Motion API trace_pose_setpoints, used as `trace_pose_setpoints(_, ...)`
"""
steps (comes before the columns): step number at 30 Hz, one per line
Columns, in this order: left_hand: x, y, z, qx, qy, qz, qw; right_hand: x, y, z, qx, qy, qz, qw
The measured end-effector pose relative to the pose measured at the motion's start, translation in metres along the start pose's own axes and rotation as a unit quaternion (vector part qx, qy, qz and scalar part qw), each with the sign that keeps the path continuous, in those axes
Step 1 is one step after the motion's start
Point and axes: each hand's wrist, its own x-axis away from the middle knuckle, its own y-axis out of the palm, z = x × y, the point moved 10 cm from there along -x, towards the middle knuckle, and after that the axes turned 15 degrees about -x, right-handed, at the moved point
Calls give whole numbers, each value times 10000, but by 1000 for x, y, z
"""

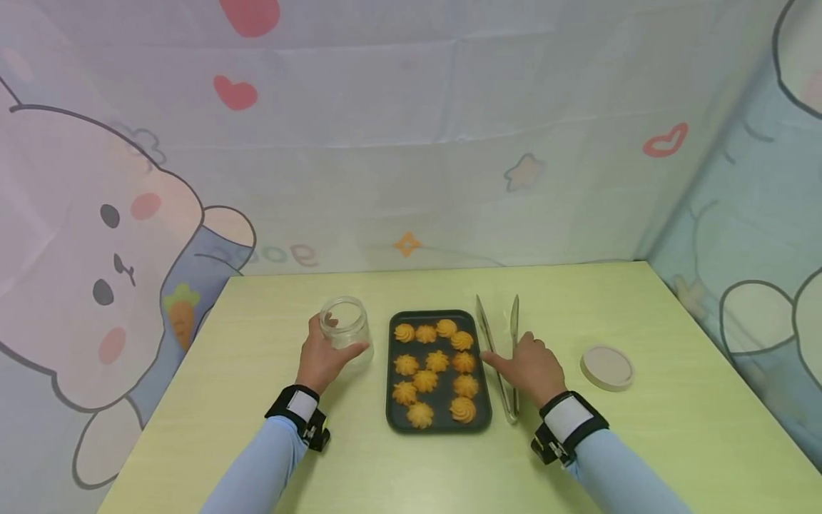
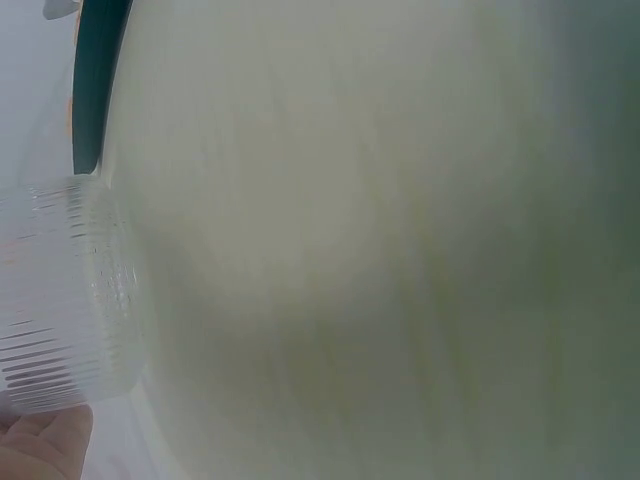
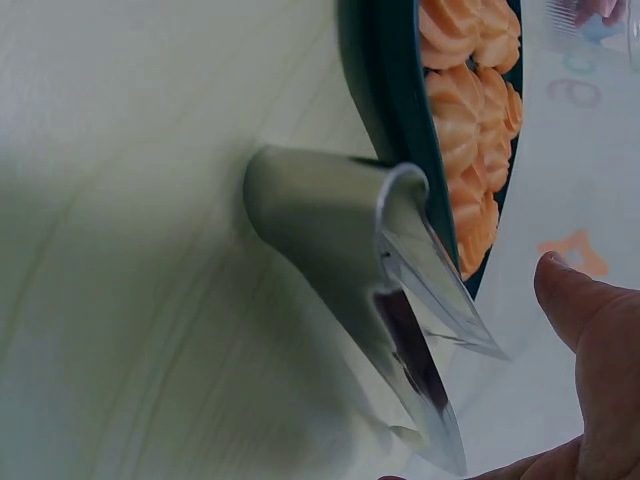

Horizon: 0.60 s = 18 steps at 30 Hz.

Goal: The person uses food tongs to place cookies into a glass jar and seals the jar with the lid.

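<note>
My left hand (image 1: 321,359) grips a clear jar (image 1: 347,334) from its left side, the thumb across the near side. In the left wrist view the ribbed jar (image 2: 60,300) stands at the left edge, and a bit of the fingers (image 2: 45,445) shows below it. Metal tongs (image 1: 511,417) lie spread on the table, bent end towards me. Over them my right hand (image 1: 531,368) reaches with its thumb stretched out to the left. In the right wrist view that thumb is apart from the tongs (image 3: 320,205); the other fingers are mostly out of sight.
Between the hands lies a dark tray (image 1: 443,426) bearing several piped, golden cookies (image 1: 425,380). To the right of the right hand is a round pale lid (image 1: 607,368). A printed cloth (image 1: 411,178) hangs behind the light yellow-green table (image 1: 411,471).
</note>
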Motion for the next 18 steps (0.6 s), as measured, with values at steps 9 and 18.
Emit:
trace_pose_setpoints(9, -2, 1, -3, -16, -38, 15, 10000, 3, 7, -2, 82, 209, 115, 9997)
trace_pose_setpoints(18, -1, 0, -2, -31, -47, 11, 10000, 1, 11, 3, 231, 190, 171, 9994)
